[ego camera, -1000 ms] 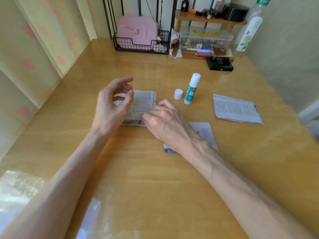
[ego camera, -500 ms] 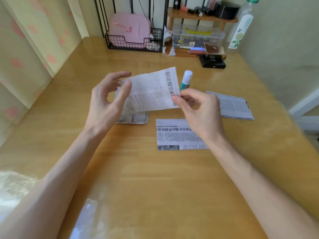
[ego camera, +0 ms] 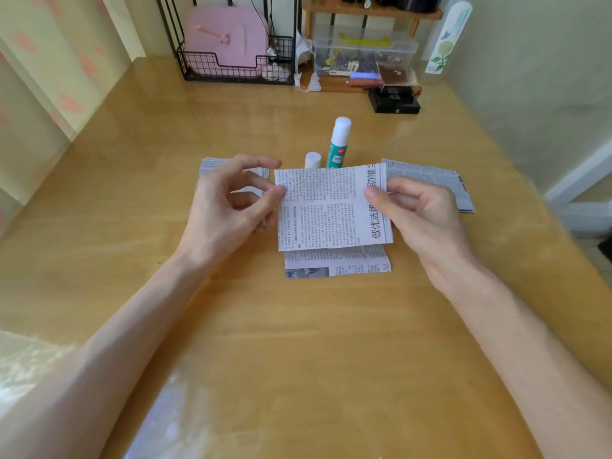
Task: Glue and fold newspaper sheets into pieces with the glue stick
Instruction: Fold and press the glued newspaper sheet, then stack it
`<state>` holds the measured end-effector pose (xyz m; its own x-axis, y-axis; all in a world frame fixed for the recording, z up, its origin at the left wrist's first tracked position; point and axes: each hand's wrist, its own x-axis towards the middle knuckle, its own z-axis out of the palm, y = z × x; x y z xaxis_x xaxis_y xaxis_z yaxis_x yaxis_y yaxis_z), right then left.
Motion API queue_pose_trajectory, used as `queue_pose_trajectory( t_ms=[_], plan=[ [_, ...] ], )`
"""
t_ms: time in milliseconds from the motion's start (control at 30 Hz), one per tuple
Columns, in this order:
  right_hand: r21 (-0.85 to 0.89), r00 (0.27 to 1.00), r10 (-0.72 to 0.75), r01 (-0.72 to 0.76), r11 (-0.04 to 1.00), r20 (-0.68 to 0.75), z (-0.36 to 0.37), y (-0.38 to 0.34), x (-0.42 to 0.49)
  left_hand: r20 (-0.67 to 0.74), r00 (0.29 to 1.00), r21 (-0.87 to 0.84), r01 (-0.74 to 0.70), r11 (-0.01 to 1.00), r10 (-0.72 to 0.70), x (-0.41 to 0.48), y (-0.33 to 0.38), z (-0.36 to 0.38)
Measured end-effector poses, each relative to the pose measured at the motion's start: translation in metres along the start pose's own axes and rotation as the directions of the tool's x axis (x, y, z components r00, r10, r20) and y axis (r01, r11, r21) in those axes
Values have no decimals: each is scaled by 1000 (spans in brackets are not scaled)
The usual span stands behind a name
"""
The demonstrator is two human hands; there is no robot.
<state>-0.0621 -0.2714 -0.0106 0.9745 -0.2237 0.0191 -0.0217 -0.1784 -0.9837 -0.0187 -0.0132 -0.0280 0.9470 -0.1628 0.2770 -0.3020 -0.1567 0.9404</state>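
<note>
I hold a newspaper sheet point(ego camera: 331, 207) just above the table by its two side edges. My left hand point(ego camera: 228, 203) pinches the left edge with thumb against fingers. On the right edge, my right hand point(ego camera: 420, 213) pinches with the thumb on top. A folded newspaper piece point(ego camera: 337, 265) lies on the table right under the held sheet. More newspaper point(ego camera: 212, 167) lies behind my left hand, and another folded piece point(ego camera: 430, 180) lies behind my right hand. The uncapped glue stick point(ego camera: 338, 144) stands upright just beyond the sheet, its white cap point(ego camera: 313, 160) beside it.
At the back of the wooden table point(ego camera: 298, 342) stand a black wire basket point(ego camera: 231, 66) with a pink case, a clear plastic box point(ego camera: 364, 51) on a wooden shelf, a black box point(ego camera: 394, 102) and a tall bottle point(ego camera: 447, 38). Walls close both sides.
A second ago both hands were at the left newspaper stack. A sheet was lifted from it and carried right, and now it hangs over the middle folded piece.
</note>
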Motion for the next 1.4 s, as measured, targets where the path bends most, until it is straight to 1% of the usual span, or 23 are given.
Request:
queue_pose_trajectory(
  t_ms=[100, 233, 367, 500, 867, 1067, 1200, 1300, 1400],
  plan=[
    [27, 998, 67, -67, 997, 8, -5, 6, 1, 32, 999, 29, 5, 1000, -5, 0, 0, 2],
    [-18, 991, 130, -130, 991, 2, -16, 10, 1, 55, 998, 43, 16, 999, -18, 0, -2, 2],
    [-45, 980, 200, -198, 979, 25, -24, 12, -1, 10, 1000, 89, 11, 996, -12, 1, -4, -3],
    [-64, 967, 240, -236, 970, 79, -22, 10, -3, -22, 1000, 176, 15, 984, -11, 3, -7, -7],
    [-112, 976, 208, -201, 973, 59, -12, 13, -5, -6, 1000, 248, -18, 969, 20, 5, -10, -7],
    [-122, 979, 199, -193, 974, 43, -8, 12, -6, 9, 1000, 249, -18, 968, 16, 4, -8, -8],
    [-140, 981, 193, -187, 972, 28, -6, 10, -7, 75, 997, 264, -49, 963, 30, 3, -5, -7],
    [-163, 983, 179, -171, 972, 33, -5, 10, -8, 147, 988, 308, -98, 946, 54, 0, -5, -6],
    [-162, 986, 166, -160, 974, 24, -4, 9, -9, 181, 981, 373, -129, 919, 64, -1, -7, -7]
  ],
)
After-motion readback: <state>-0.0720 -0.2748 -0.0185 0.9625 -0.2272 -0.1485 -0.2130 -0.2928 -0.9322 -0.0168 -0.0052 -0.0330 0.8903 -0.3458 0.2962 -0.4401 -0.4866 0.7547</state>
